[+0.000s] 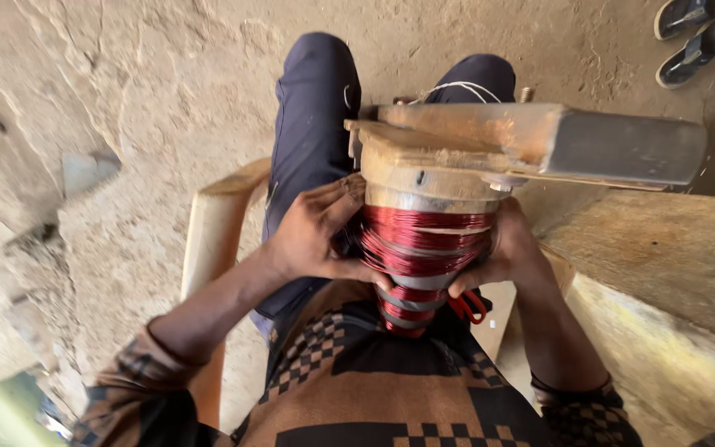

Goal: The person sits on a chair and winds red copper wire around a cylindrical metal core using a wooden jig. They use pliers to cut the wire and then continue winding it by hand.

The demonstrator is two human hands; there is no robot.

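over dusty floor [151,124], both hands' grip clasps red coil [424,244].

Looks like a rough, informal workshop. Bare, cracked cement floor [151,108] all around the stepped former [428,240] wound with red enamelled copper wire [424,248]. Rusty metal bar [556,141] just above that former, worn plastic chair [213,232] beside it, dusty sandals [690,37] well beyond it.
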